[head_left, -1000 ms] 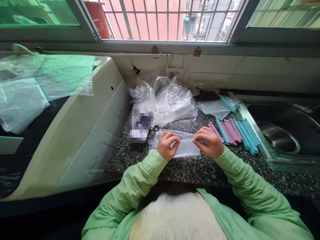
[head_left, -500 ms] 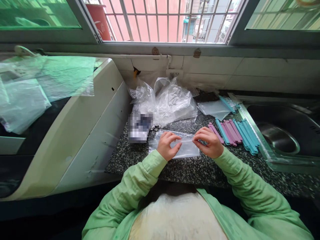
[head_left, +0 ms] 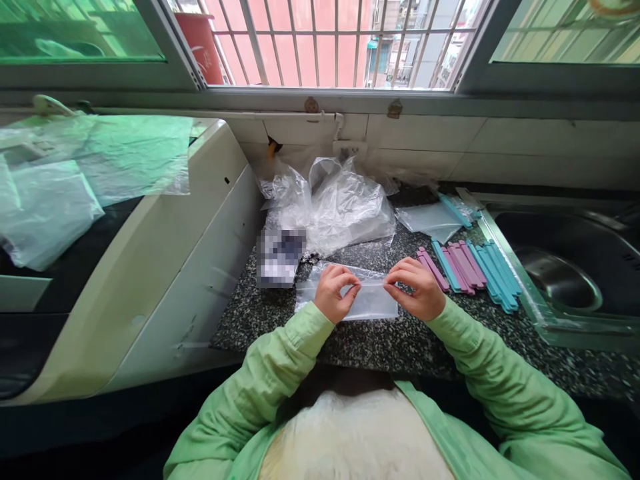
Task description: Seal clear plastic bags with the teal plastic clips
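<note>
A clear plastic bag (head_left: 373,305) lies flat on the speckled countertop before me. My left hand (head_left: 339,291) pinches its upper part, thumb and forefinger pressed together. Across from it, my right hand (head_left: 416,288) pinches the bag near its right edge. Between the two hands runs a straight fold or edge of the plastic. Just right of my right hand lie several purple sealing clips (head_left: 463,267) and several blue sealing clips (head_left: 495,275) in a row.
Crumpled clear plastic bags (head_left: 350,207) lie at the back, with a blurred-out packet (head_left: 281,259) in front. A flat bag (head_left: 433,220) and more blue clips lie behind the row. A metal sink (head_left: 537,313) is right; a white appliance (head_left: 190,253) stands left.
My left thumb and forefinger, apart before, have closed together on the plastic. My right hand keeps its pinch. The bag has barely shifted.
</note>
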Demonstrator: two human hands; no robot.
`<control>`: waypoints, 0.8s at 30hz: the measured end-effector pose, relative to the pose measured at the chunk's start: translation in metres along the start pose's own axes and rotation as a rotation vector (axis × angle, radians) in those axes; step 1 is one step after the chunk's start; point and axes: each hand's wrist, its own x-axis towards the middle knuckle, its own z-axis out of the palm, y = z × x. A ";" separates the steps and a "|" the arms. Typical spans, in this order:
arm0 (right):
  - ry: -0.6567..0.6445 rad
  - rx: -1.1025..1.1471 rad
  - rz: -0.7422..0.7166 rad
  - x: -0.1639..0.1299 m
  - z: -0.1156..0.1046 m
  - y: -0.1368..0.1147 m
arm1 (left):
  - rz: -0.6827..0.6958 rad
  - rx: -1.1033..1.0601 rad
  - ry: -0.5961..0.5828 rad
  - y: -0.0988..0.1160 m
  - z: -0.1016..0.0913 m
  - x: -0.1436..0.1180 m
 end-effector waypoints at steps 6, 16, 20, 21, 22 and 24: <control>0.013 -0.022 0.002 0.000 0.002 -0.001 | 0.003 0.033 -0.007 -0.001 0.001 -0.001; 0.001 -0.005 -0.004 0.000 0.004 0.000 | 0.008 0.075 -0.038 0.008 0.002 0.002; 0.000 0.005 0.017 0.000 0.005 -0.001 | 0.026 0.029 -0.035 0.009 0.003 0.004; 0.000 0.010 0.018 0.000 0.005 -0.001 | 0.028 0.019 -0.028 0.009 0.002 0.004; 0.002 0.015 0.019 0.000 0.005 -0.001 | 0.026 0.010 -0.017 0.008 0.002 0.004; 0.002 0.020 0.019 -0.001 0.006 0.000 | 0.015 -0.006 0.014 0.007 0.001 0.004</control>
